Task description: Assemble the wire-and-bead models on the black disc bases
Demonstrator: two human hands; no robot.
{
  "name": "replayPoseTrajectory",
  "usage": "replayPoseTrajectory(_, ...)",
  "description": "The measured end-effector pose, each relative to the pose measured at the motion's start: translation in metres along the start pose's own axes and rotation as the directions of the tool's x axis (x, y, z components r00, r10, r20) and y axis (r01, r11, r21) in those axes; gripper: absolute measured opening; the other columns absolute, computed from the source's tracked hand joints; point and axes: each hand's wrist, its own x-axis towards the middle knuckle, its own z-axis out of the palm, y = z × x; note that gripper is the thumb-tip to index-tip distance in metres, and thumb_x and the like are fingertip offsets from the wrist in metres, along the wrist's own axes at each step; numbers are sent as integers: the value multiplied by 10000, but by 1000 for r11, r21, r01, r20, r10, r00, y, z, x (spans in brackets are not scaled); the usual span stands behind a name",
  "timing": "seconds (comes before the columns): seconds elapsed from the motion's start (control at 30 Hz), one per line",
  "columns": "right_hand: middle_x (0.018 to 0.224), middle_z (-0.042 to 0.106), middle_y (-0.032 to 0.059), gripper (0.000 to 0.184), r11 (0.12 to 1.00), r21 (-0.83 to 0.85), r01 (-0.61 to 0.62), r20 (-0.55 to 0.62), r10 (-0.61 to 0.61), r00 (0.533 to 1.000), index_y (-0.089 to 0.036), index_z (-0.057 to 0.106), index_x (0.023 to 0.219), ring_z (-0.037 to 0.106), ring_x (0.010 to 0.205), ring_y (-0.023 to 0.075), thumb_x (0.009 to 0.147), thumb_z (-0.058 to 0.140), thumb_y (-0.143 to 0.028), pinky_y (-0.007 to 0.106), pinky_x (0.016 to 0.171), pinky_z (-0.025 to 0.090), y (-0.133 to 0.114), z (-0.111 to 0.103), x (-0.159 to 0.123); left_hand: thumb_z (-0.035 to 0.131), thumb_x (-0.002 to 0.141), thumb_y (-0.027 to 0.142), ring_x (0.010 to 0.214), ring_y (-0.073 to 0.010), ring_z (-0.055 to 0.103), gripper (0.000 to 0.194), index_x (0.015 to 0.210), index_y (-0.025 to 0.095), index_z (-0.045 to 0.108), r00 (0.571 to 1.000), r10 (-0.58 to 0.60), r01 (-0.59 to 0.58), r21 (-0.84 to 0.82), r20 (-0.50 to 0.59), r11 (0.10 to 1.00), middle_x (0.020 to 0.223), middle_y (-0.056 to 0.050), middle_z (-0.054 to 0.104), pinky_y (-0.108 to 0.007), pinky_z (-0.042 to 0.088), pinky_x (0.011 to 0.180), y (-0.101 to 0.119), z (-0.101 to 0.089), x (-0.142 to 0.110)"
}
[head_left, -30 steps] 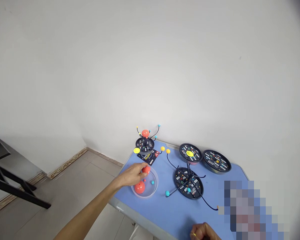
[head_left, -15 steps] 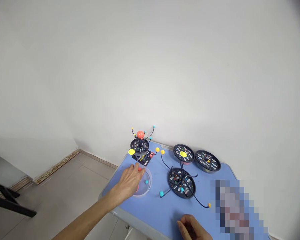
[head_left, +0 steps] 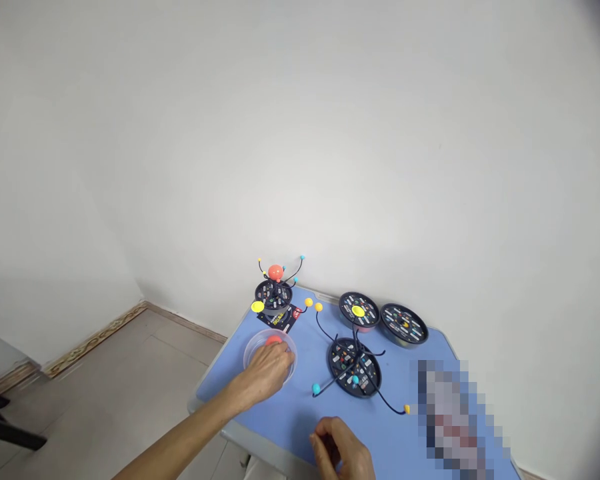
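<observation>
One round translucent tub; smooth red ball, left hand inside

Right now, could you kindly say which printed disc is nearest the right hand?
The front disc, under spread black arms; it lies beyond the right hand, while the back-left disc and two back-right discs sit farther off.
</observation>
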Motion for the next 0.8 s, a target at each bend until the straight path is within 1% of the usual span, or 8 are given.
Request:
replayPoseTrajectory(0.13, 701, 599, 7, 179, 986, -47, 160, 73, -156, 985, -220, 547, 799, 562, 554, 139, 940, 439, -196, 221, 530, 434, -26, 7, 19, 493, 788, 42, 906, -243, 659, 248, 904, 168, 673, 992, -71, 55, -156, -102, 986, 940, -94, 711, -328, 479, 797, -4, -3, 2)
replayPoseTrajectory(0.2, 763, 633, 33, 189, 962, -119, 245, 95, -234, 967, -209, 565, 867, 611, 633, 160, 926, 418, -107, 235, 584, 467, -40, 19, 32, 466, 834, 89, 856, -213, 661, 247, 957, 169, 665, 978, -115, 70, -250, -171, 966, 907, -73, 718, -309, 483, 787, -7, -5, 1)
replayPoseTrajectory(0.33, 720, 656, 72, 330, 861, -400, 315, 53, -321, 946, -184, 593, 868, 632, 580, 207, 832, 348, 34, 270, 503, 430, -53, 53, 58, 457, 858, 216, 738, -181, 658, 260, 978, 154, 679, 943, -205, 50, -496, -263, 867, 824, -50, 720, -265, 496, 672, -19, -3, -7)
replayPoseTrajectory(0.47, 694, 667, 63, 321, 842, -449, 300, 67, -303, 951, -182, 617, 901, 637, 522, 215, 812, 383, 20, 266, 444, 383, -54, 68, 72, 613, 747, 407, 626, -170, 606, 278, 823, 156, 704, 902, -361, -33, -870, -238, 492, 698, -23, 684, -265, 469, 586, -32, 4, -18)
replayPoseTrajectory(0.53, 732, 683, 57, 276, 881, -402, 248, 66, -242, 968, -184, 619, 953, 651, 544, 206, 840, 426, -21, 260, 460, 391, -55, 65, 75, 662, 709, 450, 523, -133, 524, 313, 805, 156, 710, 912, -369, -25, -921, -181, 389, 588, 18, 615, -246, 419, 522, -34, 4, -23)
replayPoseTrajectory(0.63, 775, 709, 70, 248, 915, -372, 155, 119, -118, 986, -170, 613, 992, 682, 607, 216, 844, 463, -37, 258, 492, 392, -57, 58, 79, 700, 680, 437, 503, -114, 476, 298, 764, 152, 713, 935, -330, 1, -933, -127, 361, 537, 40, 558, -237, 386, 519, -32, 2, -28)
replayPoseTrajectory(0.73, 773, 726, 85, 277, 904, -403, 147, 180, -79, 981, -149, 608, 1021, 697, 618, 233, 815, 478, -17, 262, 489, 368, -57, 56, 83, 707, 649, 398, 618, -149, 556, 273, 764, 151, 705, 923, -349, -19, -926, -161, 376, 652, -4, 639, -257, 422, 592, -29, 1, -28)
replayPoseTrajectory(0.8, 777, 731, 87, 277, 902, -406, 149, 181, -81, 980, -144, 604, 1022, 702, 623, 233, 814, 476, -14, 261, 488, 366, -57, 58, 86, 694, 634, 370, 672, -167, 588, 315, 858, 148, 695, 917, -361, -24, -928, -169, 373, 745, -31, 683, -270, 439, 625, -29, 3, -27)
